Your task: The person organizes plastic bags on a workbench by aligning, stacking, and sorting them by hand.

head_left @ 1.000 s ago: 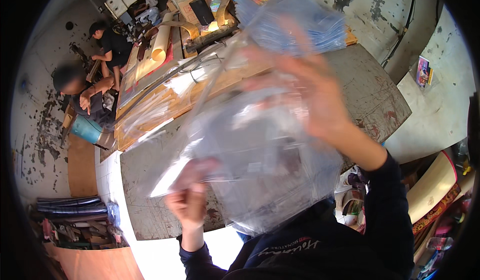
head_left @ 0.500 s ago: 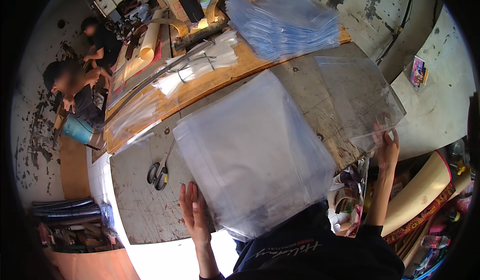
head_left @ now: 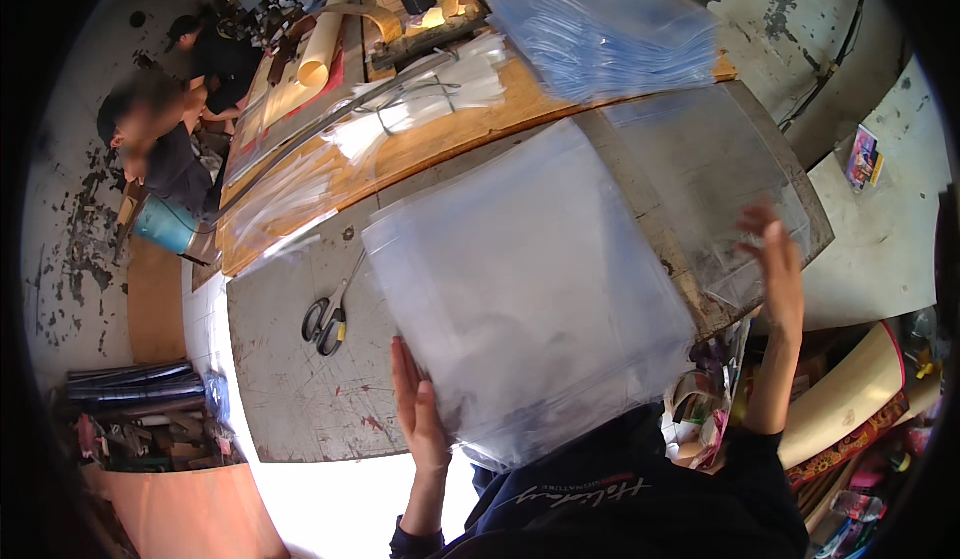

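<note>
Resting along the left edge of a stack of clear plastic sheets [head_left: 530, 279], the left hand [head_left: 422, 424] is unclenched, its fingers straight. The stack lies on the grey counter [head_left: 285, 399], overhanging its near edge. The right hand [head_left: 780, 277], blurred, is loosely spread and grasps nothing, near the right edge of a thin clear sheet [head_left: 700, 174]; contact cannot be told. Black-handled scissors [head_left: 325, 329] lie left of the stack.

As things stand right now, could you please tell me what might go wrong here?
The clear plastic pile overhangs the near edge of the table, so it might slide off. The scissors lie close to the pile's left side, so it could snag on them if shifted.
</note>
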Demonstrator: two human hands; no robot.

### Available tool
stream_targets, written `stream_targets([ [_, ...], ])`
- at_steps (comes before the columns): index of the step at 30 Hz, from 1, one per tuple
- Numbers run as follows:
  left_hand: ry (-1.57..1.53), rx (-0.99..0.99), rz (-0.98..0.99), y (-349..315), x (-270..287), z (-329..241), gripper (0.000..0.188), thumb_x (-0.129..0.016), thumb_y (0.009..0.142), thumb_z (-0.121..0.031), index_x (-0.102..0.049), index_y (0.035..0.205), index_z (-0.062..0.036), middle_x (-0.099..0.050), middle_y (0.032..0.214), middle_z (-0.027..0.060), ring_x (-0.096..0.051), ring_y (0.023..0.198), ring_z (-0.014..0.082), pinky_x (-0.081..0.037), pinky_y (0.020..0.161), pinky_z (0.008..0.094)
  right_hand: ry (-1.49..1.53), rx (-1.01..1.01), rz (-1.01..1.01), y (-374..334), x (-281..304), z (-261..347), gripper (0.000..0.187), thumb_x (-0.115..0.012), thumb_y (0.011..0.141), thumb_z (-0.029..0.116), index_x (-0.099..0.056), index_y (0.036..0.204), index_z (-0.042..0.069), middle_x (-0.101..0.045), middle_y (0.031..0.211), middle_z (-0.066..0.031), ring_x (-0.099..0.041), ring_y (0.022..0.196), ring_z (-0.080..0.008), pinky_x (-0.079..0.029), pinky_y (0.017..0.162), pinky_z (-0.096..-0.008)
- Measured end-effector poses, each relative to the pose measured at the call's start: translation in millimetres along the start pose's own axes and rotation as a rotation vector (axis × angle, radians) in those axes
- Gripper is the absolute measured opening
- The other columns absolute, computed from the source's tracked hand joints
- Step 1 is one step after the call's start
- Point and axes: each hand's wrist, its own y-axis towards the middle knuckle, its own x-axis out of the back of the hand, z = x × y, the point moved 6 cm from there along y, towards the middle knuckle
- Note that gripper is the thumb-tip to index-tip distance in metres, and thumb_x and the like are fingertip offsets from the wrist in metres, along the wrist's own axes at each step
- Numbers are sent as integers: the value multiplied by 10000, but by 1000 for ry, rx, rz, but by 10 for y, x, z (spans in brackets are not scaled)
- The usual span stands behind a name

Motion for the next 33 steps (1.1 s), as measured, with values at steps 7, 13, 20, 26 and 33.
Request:
stream_targets([
  [7, -33, 58, 40, -54, -42, -19, 786, -451, 721, 81, -94, 1420, 31, 1, 1507, 151, -6, 1395, 250, -52, 1122, 365, -58, -344, 640, 83, -958, 69, 684, -542, 848, 497, -464, 1249, -52, -539, 1181, -187, -531, 1071, -226, -433, 878, -346],
  [13, -93, 158, 30, -17, -111, -53, 839, -468, 660, 95, -108, 1416, 39, 30, 1506, 139, 6, 1395, 250, -53, 1122, 365, -152, -460, 872, 91, -1303, 238, 658, -654, 764, 376, -466, 1212, -68, -536, 1175, -185, -533, 1060, -234, -433, 873, -336],
  [20, -77, 224, 66, -157, 38, -40, 813, -521, 686, 31, -173, 1420, -7, -74, 1490, 144, -59, 1388, 281, -106, 1109, 394, -32, -560, 838, 158, -1542, 159, 607, -651, 721, 249, -470, 1251, 15, -554, 1108, -142, -532, 1017, -233, -416, 884, -327],
  [26, 775, -324, 162, 580, 54, -802, 536, -561, 801, -111, -400, 1308, -44, -251, 1421, 181, -263, 1317, 332, -271, 1046, 435, -286, -183, 701, 407, -1124, 10, 508, -598, 842, 289, -457, 1264, 43, -551, 1092, -104, -529, 1008, -179, -404, 856, -284],
  [33, 1161, -141, 587, 2268, -288, -513, 488, -466, 921, -414, -533, 1184, -9, -541, 1167, 163, -517, 1085, 258, -394, 913, 301, 282, -285, -222, -1073, -255, 19, 419, -522, 910, 291, -439, 1222, 23, -508, 1003, -92, -521, 976, -178, -450, 798, -296],
])
